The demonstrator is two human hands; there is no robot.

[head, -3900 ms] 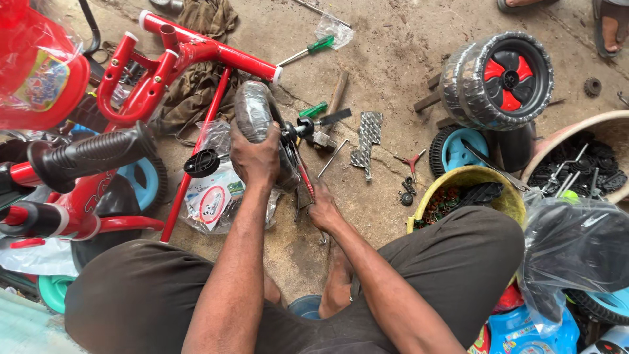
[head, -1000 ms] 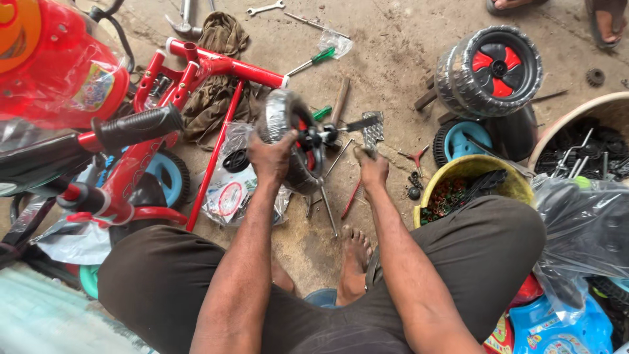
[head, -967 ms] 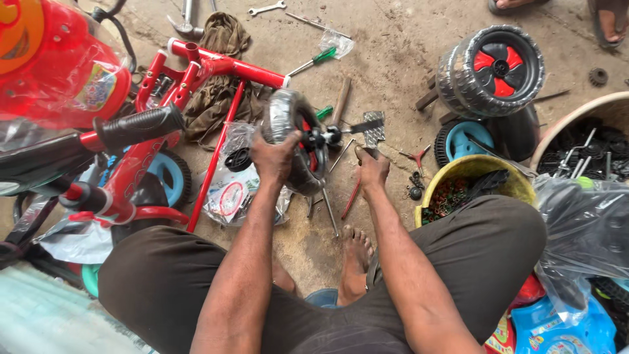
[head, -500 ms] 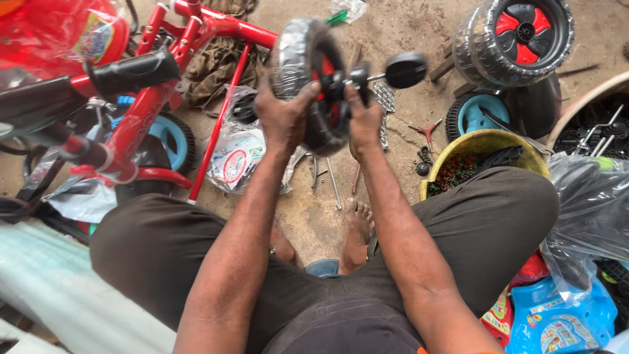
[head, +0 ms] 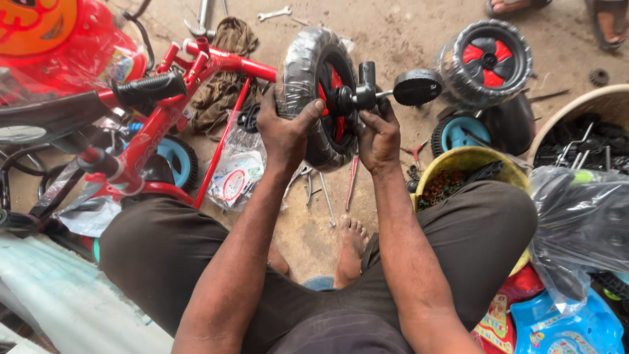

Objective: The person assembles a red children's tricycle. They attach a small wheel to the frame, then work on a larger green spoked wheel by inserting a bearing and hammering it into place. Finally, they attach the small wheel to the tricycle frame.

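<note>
Left hand (head: pixel 285 128) grips the wrapped wheel (head: pixel 321 95); right hand (head: pixel 379 134) fingers clasp its crank (head: pixel 357 98) beside the pedal (head: pixel 418 87).

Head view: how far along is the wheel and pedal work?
Done: the crank sits at the hub of the wheel, with a pedal on it. In hand: left hand grips the wheel, right hand the crank. Left: the wheel is not on the red frame.
</note>
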